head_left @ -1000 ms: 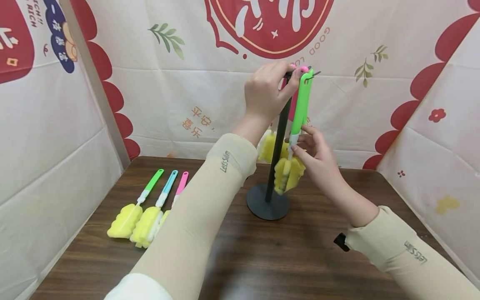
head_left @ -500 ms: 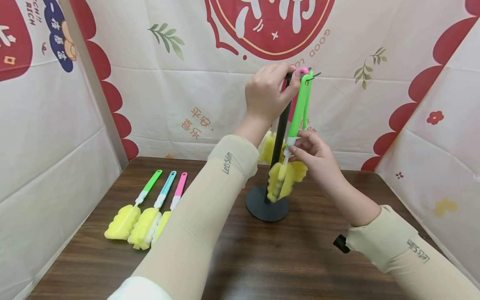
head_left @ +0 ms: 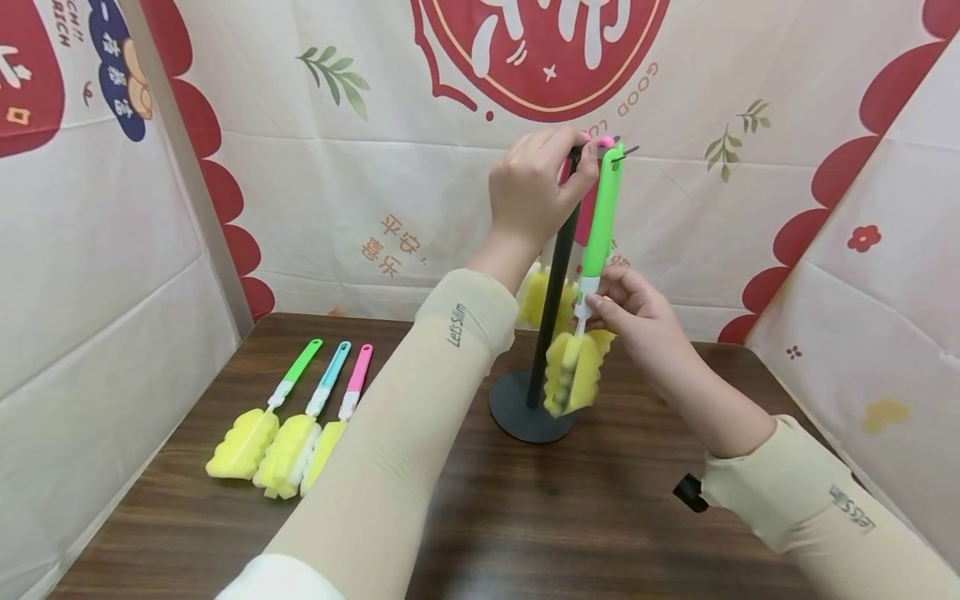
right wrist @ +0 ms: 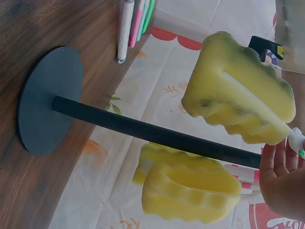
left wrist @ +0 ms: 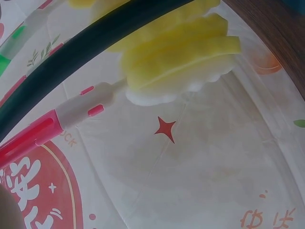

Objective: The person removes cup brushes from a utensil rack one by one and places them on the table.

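Observation:
My left hand [head_left: 534,182] grips the top of a black stand [head_left: 558,275]. Beside it, a green-handled sponge brush [head_left: 602,221] has the hole of its handle on one of the stand's hooks. The thumb and fingers of my right hand [head_left: 637,310] pinch this brush at its white neck, above the yellow sponge head [right wrist: 243,95]. Another green handle is mostly hidden behind it. Pink-handled sponge brushes [left wrist: 35,136] hang at the far side of the stand, their yellow-and-white sponges [right wrist: 190,193] below. The left wrist view barely catches my left hand.
On the left of the brown table [head_left: 600,517] lie sponge brushes with green [head_left: 302,362], blue [head_left: 333,367] and pink [head_left: 360,371] handles. A light grey handle [right wrist: 126,31] shows beside them in the right wrist view. The stand's round base [head_left: 513,408] rests on the table.
The held green brush has swung left and partly back, and its sponge hangs lower. My right hand has dropped slightly with it. My left hand stays on the stand's top.

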`<state>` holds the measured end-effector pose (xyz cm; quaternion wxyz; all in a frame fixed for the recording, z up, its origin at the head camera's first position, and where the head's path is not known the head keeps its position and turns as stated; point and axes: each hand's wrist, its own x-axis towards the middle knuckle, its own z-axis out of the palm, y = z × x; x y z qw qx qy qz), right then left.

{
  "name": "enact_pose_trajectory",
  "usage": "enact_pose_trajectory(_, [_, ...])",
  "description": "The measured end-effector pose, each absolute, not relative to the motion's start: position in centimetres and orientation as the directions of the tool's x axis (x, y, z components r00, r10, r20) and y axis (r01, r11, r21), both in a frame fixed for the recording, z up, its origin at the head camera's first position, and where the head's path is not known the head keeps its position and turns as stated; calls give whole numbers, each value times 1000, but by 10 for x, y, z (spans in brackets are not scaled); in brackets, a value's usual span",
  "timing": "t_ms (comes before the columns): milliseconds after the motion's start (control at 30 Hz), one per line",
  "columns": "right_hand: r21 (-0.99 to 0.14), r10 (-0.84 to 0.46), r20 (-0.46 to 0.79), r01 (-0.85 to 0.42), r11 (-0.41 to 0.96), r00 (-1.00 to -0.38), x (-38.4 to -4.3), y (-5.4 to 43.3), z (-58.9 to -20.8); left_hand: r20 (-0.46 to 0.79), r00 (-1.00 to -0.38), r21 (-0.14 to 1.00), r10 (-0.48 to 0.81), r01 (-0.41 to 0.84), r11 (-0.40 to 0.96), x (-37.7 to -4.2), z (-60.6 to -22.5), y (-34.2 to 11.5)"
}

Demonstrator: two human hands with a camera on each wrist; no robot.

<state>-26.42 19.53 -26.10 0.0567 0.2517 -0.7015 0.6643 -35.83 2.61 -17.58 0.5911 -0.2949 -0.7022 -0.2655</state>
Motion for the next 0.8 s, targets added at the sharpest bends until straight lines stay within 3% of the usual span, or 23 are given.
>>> enact_pose_trajectory(800, [-873,-255,474,-487,-17,-842,-252,207,-247,980,-159,33,117,716,698,-359,-175,31])
